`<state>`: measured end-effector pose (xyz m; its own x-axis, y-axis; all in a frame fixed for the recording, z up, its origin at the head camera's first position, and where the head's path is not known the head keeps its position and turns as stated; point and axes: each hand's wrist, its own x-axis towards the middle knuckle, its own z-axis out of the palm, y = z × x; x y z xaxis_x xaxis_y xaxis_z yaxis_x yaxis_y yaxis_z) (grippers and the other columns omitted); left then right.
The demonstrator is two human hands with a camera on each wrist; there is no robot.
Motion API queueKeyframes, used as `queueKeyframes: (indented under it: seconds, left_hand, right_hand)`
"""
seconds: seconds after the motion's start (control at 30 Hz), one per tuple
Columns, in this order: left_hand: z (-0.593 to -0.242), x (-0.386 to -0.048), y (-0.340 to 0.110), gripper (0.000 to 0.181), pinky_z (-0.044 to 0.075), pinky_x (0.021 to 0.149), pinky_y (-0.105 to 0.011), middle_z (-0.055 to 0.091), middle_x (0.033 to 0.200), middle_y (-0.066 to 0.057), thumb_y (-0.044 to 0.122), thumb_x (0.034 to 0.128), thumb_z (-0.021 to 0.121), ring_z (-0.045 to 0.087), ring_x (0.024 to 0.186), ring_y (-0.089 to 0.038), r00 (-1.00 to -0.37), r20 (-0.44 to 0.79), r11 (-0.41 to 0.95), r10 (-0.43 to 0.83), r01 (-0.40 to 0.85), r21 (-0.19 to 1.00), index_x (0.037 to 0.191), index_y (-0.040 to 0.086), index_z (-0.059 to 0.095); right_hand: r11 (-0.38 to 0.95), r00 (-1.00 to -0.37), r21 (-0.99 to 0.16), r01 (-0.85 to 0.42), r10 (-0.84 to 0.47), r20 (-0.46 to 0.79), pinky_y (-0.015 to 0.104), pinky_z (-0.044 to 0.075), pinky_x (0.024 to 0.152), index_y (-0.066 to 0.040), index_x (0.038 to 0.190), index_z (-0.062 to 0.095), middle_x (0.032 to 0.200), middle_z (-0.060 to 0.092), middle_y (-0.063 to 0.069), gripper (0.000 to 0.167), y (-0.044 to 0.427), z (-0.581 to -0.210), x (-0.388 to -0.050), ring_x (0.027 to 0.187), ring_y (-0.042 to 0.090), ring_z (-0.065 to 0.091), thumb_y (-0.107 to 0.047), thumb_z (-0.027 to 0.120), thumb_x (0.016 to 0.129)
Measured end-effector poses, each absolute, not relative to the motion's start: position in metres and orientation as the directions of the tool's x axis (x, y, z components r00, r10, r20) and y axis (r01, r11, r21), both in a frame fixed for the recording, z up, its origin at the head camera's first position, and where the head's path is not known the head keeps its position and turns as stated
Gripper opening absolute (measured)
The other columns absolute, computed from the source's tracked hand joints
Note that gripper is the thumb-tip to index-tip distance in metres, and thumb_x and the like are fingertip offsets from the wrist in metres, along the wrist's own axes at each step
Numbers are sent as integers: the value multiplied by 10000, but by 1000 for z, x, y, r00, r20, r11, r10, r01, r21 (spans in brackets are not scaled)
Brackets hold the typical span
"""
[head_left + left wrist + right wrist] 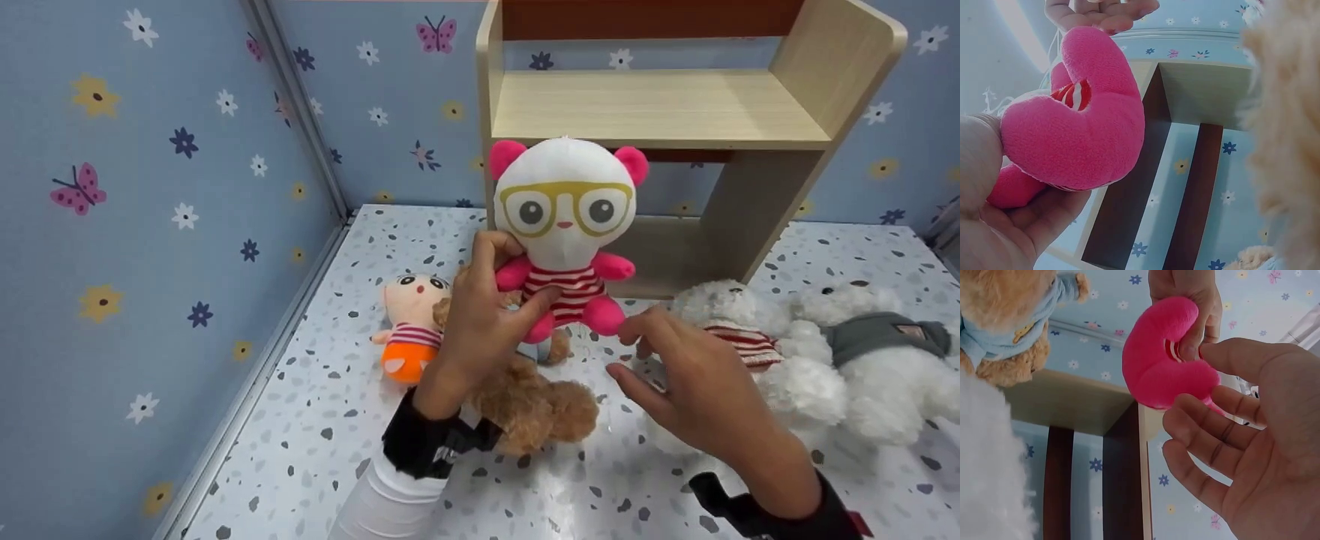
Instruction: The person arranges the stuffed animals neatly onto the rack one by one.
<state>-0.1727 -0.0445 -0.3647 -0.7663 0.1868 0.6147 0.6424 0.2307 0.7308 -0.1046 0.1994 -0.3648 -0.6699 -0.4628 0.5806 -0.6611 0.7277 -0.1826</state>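
A plush bear [562, 210] with a white head, yellow glasses, pink ears and limbs and a red-striped body is held up facing the head camera. My left hand [484, 322] grips it by its side, thumb across the striped belly. Its pink feet [1084, 112] fill the middle of the left wrist view. Close to the foot on the right is my right hand [697, 382], fingers loosely bent and thumb apart. In the right wrist view the fingers [1202, 439] lie beside the pink foot; whether they touch it I cannot tell.
A wooden shelf [660, 112] stands behind the bear. On the speckled table [300, 465] lie a doll in orange shorts [409, 337], a brown plush [532, 412] partly under my left arm, and white plush toys [885, 367] at right. Flowered walls [187, 270] enclose the left and back.
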Motion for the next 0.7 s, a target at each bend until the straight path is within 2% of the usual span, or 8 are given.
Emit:
queueKeyframes:
  seconds: [0.13, 0.3, 0.47, 0.57, 0.7]
  left_hand:
    - [-364, -173, -45, 549, 549, 1006, -260, 612, 1234, -74, 160, 885, 812, 636, 1173, -101, -767, 618, 240, 174, 642, 728, 1235, 70, 397]
    - [-362, -172, -46, 548, 559, 985, -262, 623, 1227, -69, 174, 888, 811, 645, 1150, -90, -761, 627, 249, 166, 647, 720, 1234, 69, 398]
    - [-360, -169, -48, 553, 567, 971, -260, 629, 1225, -67, 211, 895, 807, 654, 1143, -81, -752, 638, 259, 163, 657, 708, 1236, 66, 397]
    - [-360, -167, -49, 566, 565, 974, -258, 627, 1232, -61, 232, 893, 810, 651, 1157, -79, -749, 645, 277, 155, 659, 699, 1245, 69, 398]
    - [-360, -165, -49, 570, 563, 973, -251, 632, 1237, -47, 249, 891, 812, 649, 1163, -74, -753, 642, 294, 144, 652, 699, 1253, 81, 405]
  right_hand:
    - [734, -697, -179, -655, -496, 518, 246, 515, 614, -171, 1065, 600, 928, 626, -70, 360, 193, -369, -101, 766, 49, 619, -254, 856, 826]
    - [757, -751, -171, -631, -540, 381, 240, 493, 614, -210, 1109, 601, 966, 622, -98, 367, 183, -377, -97, 753, 61, 611, -289, 839, 841]
    - [774, -781, -143, -616, -578, 235, 241, 436, 564, -187, 1148, 614, 936, 591, -63, 394, 173, -389, -95, 687, 78, 541, -338, 817, 846]
    - [782, -796, -147, -605, -588, 144, 257, 428, 530, -158, 1182, 618, 985, 604, -21, 447, 168, -395, -92, 678, 100, 552, -390, 808, 851]
    - [792, -804, -137, -595, -588, 88, 288, 443, 520, -160, 1252, 612, 1064, 614, 20, 532, 161, -403, -90, 691, 139, 581, -433, 811, 841]
